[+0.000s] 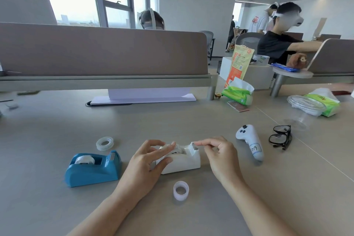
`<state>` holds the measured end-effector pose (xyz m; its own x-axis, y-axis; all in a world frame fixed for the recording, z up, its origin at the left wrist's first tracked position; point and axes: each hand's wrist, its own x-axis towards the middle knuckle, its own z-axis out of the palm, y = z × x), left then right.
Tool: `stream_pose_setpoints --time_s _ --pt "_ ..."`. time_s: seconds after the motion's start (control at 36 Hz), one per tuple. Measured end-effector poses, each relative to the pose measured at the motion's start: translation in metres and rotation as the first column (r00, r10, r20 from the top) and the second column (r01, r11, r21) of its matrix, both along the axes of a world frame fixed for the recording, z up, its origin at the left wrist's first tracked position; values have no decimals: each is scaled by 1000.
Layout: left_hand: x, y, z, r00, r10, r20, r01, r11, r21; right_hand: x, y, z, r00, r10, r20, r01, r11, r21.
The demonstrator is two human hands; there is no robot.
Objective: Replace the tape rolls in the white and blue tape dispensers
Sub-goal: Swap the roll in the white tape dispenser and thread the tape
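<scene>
Head view looks down on a wide grey surface [57,120] with the white dispenser [182,161] near its middle; every place below is told from that dispenser. Its long axis runs left to right across the view, and its cutter end [195,146] points right and slightly away from the person. To its left, a little apart, sits the blue dispenser [93,166], lying much the same way with its cutter toward the white one and a roll in its cradle. Right of the white dispenser lies a white controller [251,144], and beyond that a pair of black glasses [280,137].

The left hand [147,161] rests against the dispenser's left end, fingers loosely spread over the roll in the cradle [177,149], thumb on the side wall; its grip looks light, steadying more than clamping. The right hand [216,151] has its fingertips pinched together at the cutter; whether tape lies between them I cannot tell.

A clear tape roll [105,143] lies to the far left, behind the blue dispenser, and a white tape ring [181,190] stands just in front.

Judging by this, the white dispenser is being finished: the tape end wants drawing onto the cutter. Next comes the blue one.
</scene>
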<state>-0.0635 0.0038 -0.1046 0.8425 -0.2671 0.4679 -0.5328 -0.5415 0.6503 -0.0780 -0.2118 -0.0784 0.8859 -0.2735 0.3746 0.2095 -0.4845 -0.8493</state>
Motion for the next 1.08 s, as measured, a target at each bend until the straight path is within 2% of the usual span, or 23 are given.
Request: stream_pose_setpoints --time_s 0.31,0.44,0.61,0.78,0.92,1.08 --pt "-1 -1 3 1000 11 -9 -11 1000 18 4 -1 -4 998 10 65 -2 993 -122" --pt "-1 0 3 1000 11 -13 -10 1000 23 6 -5 -11 997 29 76 -7 963 -268" --pt "-1 0 3 1000 8 -23 -7 1000 13 9 -17 -13 989 -46 143 111 866 -488" --pt "0 0 3 1000 6 -27 -6 1000 9 9 -19 -10 973 -45 228 160 841 -517" --pt "1 0 0 1000 0 -25 0 1000 0 8 -17 -12 979 -66 192 160 831 -533" --pt "0 0 0 999 -4 -38 3 1000 -18 4 -11 -14 989 -103 109 140 898 -417"
